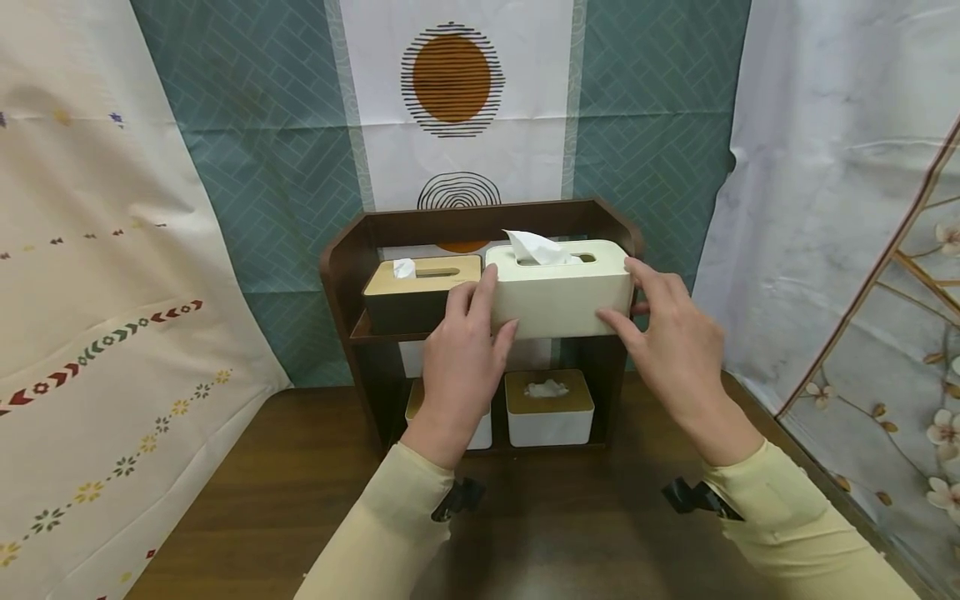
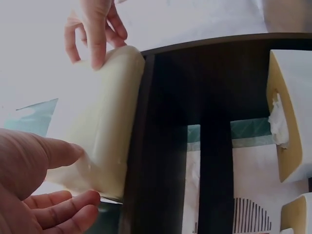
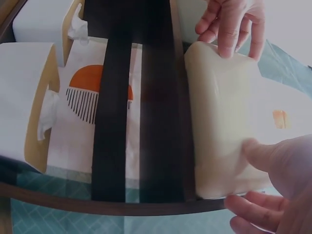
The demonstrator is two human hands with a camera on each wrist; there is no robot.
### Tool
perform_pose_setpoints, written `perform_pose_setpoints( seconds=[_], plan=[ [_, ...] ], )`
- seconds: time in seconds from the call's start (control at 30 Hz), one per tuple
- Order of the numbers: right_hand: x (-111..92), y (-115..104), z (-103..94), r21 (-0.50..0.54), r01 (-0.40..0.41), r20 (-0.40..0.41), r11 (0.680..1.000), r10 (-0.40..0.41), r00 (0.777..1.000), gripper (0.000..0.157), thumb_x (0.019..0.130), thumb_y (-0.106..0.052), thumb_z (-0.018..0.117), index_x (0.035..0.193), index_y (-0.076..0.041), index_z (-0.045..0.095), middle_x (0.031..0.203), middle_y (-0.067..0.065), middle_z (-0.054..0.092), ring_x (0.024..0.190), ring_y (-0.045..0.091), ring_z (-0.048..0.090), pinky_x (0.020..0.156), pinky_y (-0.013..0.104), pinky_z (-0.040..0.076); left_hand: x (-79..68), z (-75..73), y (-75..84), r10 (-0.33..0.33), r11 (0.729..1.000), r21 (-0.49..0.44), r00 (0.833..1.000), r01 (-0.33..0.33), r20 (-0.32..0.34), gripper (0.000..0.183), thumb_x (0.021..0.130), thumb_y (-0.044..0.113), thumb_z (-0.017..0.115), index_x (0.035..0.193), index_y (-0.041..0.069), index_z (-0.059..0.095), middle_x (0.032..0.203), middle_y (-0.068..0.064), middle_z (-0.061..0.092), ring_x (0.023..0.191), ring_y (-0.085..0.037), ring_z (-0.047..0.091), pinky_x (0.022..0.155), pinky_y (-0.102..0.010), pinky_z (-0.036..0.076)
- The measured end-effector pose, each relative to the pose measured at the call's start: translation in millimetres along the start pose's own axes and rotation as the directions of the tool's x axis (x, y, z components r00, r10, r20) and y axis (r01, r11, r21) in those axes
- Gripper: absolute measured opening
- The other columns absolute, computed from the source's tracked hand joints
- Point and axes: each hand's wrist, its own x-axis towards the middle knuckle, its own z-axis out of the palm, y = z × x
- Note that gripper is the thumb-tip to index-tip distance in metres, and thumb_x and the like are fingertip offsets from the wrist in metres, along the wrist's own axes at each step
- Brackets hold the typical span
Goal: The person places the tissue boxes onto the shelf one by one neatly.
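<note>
A cream tissue box [image 1: 558,304] with a white tissue standing out of its top slot is at the upper shelf of a dark brown wooden rack [image 1: 480,218]. My left hand [image 1: 465,358] holds its left end, thumb on the front face and fingers at the end. At the opposite end my right hand [image 1: 671,342] grips the corner, thumb on the front and fingers around the side. In the left wrist view the box [image 2: 105,122] lies along the shelf board's edge. Whether its base bears on the board is unclear.
Left of it on the upper shelf sits a black tissue box [image 1: 405,310] with a wood-coloured lid. Two white boxes with wooden lids stand below, the right one [image 1: 550,427] in plain view, the left one partly behind my hand. The rack stands on a brown table [image 1: 300,467].
</note>
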Motion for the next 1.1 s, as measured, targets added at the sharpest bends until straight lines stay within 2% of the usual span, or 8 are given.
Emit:
perform_pose_setpoints(
  seconds=[0.2, 0.43, 0.73, 1.1],
  plan=[
    [-8, 4, 3.8, 0.031, -0.009, 0.016, 0.999, 0.009, 1.000, 0.090, 0.091, -0.025, 0.095, 0.167, -0.017, 0.049, 0.123, 0.016, 0.070, 0.096, 0.033, 0.076, 0.053, 0.049, 0.047, -6.3, 4.4, -4.6, -0.027, 1.000, 0.000, 1.000, 0.027, -0.002, 0.080, 0.099, 0.025, 0.087, 0.167, 0.010, 0.046, 0.128, -0.019, 0.067, 0.092, -0.032, 0.078, 0.066, -0.046, 0.064],
    [-14, 11, 9.7, 0.041, -0.020, 0.013, 0.999, 0.019, 1.000, 0.096, 0.090, -0.022, 0.095, 0.171, -0.018, 0.044, 0.121, 0.013, 0.071, 0.095, 0.031, 0.077, 0.054, 0.050, 0.047, -10.1, 8.7, -10.1, -0.037, 0.999, 0.008, 0.999, 0.037, -0.017, 0.081, 0.098, 0.025, 0.089, 0.165, 0.011, 0.047, 0.109, -0.012, 0.072, 0.084, -0.027, 0.076, 0.061, -0.044, 0.060],
    [-12, 15, 16.8, 0.040, -0.040, 0.029, 0.998, 0.039, 0.999, 0.094, 0.093, -0.022, 0.093, 0.172, -0.020, 0.042, 0.116, 0.011, 0.071, 0.095, 0.030, 0.075, 0.054, 0.049, 0.048, -8.5, 13.1, -14.8, -0.052, 0.999, 0.015, 0.999, 0.052, 0.002, 0.079, 0.098, 0.028, 0.088, 0.165, 0.012, 0.048, 0.093, -0.004, 0.077, 0.069, -0.022, 0.071, 0.053, -0.040, 0.053],
    [-8, 17, 21.6, 0.033, -0.049, 0.018, 0.998, 0.048, 0.999, 0.090, 0.094, -0.024, 0.092, 0.170, -0.021, 0.045, 0.109, 0.009, 0.070, 0.094, 0.031, 0.073, 0.055, 0.049, 0.046, -4.9, 18.5, -17.4, -0.063, 0.998, 0.022, 0.998, 0.062, 0.030, 0.075, 0.101, 0.029, 0.085, 0.164, 0.011, 0.048, 0.091, -0.004, 0.079, 0.065, -0.023, 0.070, 0.051, -0.038, 0.050]
  ],
)
